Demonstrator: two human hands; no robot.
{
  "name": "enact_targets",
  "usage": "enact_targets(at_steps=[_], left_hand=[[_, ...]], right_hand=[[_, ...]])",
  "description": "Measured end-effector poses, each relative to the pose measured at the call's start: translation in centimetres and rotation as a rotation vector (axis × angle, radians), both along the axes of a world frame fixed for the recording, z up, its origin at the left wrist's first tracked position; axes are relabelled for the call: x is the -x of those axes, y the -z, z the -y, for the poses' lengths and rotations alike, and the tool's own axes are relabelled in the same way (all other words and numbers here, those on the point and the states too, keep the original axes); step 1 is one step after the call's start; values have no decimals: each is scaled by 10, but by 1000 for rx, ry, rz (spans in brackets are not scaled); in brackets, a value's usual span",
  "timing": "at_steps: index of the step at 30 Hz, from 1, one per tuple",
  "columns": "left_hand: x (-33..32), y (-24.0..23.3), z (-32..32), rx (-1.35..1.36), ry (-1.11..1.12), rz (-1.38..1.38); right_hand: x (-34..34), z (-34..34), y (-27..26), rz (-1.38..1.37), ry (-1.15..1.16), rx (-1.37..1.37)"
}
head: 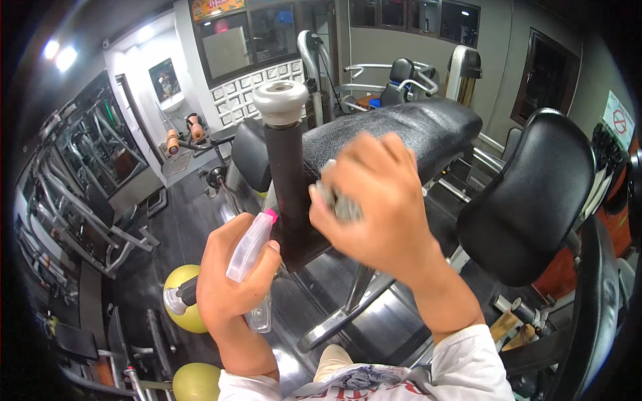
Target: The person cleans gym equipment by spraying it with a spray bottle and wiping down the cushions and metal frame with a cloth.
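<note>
My left hand (235,270) is wrapped around a clear plastic spray bottle (250,245) whose pink nozzle points towards a dark upright handle. That handle (288,170) has a black grip and a silver metal end cap (281,97). In my right hand (381,205), blurred, is a bunched grey cloth (341,203), just right of the black grip; whether it touches the grip I cannot tell. Behind both hands stretches a black padded bench (396,130) of a gym machine.
A black backrest (526,200) stands to the right. Yellow exercise balls (188,313) lie on the dark floor at lower left, one beside another silver-capped handle (175,301). A metal frame leg (331,328) runs near my feet. Further machines (396,82) stand along the back wall.
</note>
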State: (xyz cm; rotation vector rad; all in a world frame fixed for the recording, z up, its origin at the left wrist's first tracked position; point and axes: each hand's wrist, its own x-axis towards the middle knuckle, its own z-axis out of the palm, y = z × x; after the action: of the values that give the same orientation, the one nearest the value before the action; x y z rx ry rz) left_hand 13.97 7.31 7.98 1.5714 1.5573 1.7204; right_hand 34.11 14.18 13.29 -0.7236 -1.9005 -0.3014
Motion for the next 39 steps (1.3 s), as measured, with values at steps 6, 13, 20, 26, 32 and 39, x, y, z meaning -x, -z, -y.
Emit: enact_targets(at_steps=[6, 13, 20, 26, 32, 39], left_hand=[[-2, -2, 1, -115, -30, -179], [1, 2, 0, -155, -30, -180], [6, -21, 0, -158, 100, -253], [11, -20, 9, -73, 172, -317], [17, -22, 3, -160, 192, -412], [10, -28, -3, -166, 200, -547]], right_hand=[[-1, 14, 86, 123, 59, -496], [5, 16, 41, 155, 79, -301], [4, -22, -41, -33, -78, 373], [-65, -147, -45, -74, 263, 503], [-73, -172, -40, 18, 444, 387], [-25, -61, -40, 83, 64, 234]])
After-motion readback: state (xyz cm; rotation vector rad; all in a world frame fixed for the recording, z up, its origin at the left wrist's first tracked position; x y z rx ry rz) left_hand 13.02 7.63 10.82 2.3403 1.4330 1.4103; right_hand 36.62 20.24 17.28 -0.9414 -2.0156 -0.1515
